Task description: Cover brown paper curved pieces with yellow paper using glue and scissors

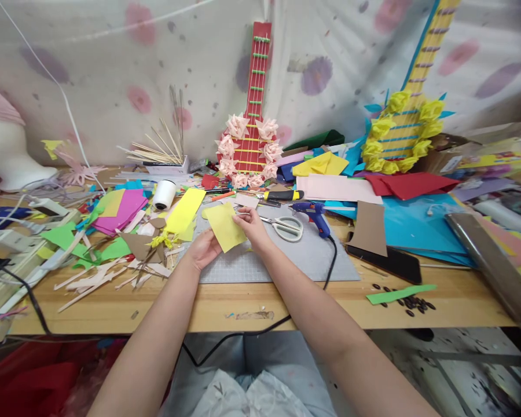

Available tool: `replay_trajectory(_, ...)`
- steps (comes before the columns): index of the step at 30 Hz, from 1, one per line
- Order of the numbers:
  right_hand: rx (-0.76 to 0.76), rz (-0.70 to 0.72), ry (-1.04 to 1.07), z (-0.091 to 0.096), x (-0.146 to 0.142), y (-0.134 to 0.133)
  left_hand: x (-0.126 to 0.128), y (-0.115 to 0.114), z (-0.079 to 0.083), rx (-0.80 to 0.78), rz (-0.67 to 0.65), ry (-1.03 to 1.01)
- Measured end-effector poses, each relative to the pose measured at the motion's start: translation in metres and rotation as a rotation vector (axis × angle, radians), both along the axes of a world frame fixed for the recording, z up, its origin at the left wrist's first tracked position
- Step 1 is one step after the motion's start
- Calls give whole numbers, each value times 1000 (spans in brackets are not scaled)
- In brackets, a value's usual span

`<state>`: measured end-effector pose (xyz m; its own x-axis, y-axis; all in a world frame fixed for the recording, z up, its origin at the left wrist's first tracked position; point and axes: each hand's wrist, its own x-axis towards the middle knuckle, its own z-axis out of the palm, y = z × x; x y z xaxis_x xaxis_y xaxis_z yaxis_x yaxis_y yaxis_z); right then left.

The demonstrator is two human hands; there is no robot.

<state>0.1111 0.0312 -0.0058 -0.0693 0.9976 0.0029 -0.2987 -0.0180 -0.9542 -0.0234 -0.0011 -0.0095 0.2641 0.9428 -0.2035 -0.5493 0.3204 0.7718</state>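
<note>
I hold a small yellow paper piece above the grey cutting mat with both hands. My left hand grips its lower left edge from below, fingers curled. My right hand pinches its upper right edge. White-handled scissors lie on the mat just right of my right hand. A blue glue gun rests beyond them, its black cord trailing off the table's front edge.
Paper scraps and strips litter the left of the wooden table. A red paper guitar and a yellow one lean against the back wall. Coloured sheets pile at right, with a black phone and dark seeds.
</note>
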Motion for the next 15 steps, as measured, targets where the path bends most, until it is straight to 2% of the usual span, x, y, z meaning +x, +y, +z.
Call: replay_trajectory(15, -31, 1, 91, 5, -1, 2, 0, -1, -1, 9, -14, 12)
